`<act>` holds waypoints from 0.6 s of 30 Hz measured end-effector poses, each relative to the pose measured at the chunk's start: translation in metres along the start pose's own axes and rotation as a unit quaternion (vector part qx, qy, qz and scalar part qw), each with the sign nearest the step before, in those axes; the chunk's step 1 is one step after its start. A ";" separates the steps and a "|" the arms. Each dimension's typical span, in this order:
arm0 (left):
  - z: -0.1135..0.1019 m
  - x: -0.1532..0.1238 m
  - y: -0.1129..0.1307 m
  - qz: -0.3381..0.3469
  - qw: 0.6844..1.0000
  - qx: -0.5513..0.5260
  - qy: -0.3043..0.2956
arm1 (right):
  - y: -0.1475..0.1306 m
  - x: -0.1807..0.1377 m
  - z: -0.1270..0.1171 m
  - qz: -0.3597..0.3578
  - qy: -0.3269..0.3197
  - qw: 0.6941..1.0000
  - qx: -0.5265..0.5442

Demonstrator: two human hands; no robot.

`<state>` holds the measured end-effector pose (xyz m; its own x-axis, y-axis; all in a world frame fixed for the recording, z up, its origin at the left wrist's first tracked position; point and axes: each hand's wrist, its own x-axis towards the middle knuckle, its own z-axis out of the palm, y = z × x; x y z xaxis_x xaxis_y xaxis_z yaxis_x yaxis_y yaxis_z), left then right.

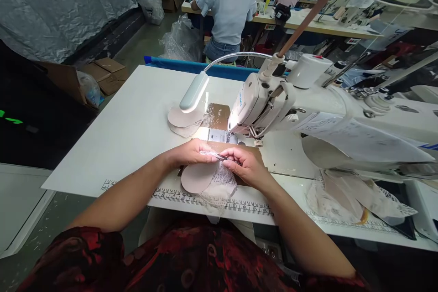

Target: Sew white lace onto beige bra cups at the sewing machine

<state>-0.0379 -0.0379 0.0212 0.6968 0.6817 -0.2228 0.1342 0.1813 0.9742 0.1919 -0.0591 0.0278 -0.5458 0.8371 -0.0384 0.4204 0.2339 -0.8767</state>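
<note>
My left hand [198, 151] is closed, thumb and fingers pinching the edge of a pale lace fabric piece [224, 180]. A smooth beige cup-shaped panel [197, 178] belongs with this lace and hangs below my hands over the table's front. In my closed right hand [248, 164] is a small, slim metal tool [221, 157], its tip at the fabric edge beside my left fingers; its exact kind is partly hidden. Just beyond my hands stands the white sewing machine [253, 100], its needle area lit. Another beige and lace piece [185, 121] lies left of the needle plate.
A lamp on a bendy neck [195, 93] hangs over the white table [112, 127]. Fabric pieces [356, 196] lie at the right, under the machine arm. A printed ruler strip [253, 206] runs along the front edge. A person [231, 13] sits at a bench ahead.
</note>
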 end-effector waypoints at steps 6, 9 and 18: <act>0.002 -0.001 0.006 0.006 1.000 0.012 -0.016 | -0.004 0.004 0.009 -0.021 0.043 0.999 0.013; 0.003 -0.003 0.007 -0.009 1.000 0.001 -0.010 | 0.002 0.004 0.012 0.001 0.075 0.996 0.056; 0.001 0.000 0.008 0.017 0.999 0.028 0.000 | 0.000 0.005 0.015 0.055 0.051 0.995 0.071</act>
<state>-0.0359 -0.0373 0.0286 0.7010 0.6875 -0.1896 0.1502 0.1175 0.9816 0.1784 -0.0625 0.0205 -0.4220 0.9015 -0.0958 0.3630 0.0712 -0.9291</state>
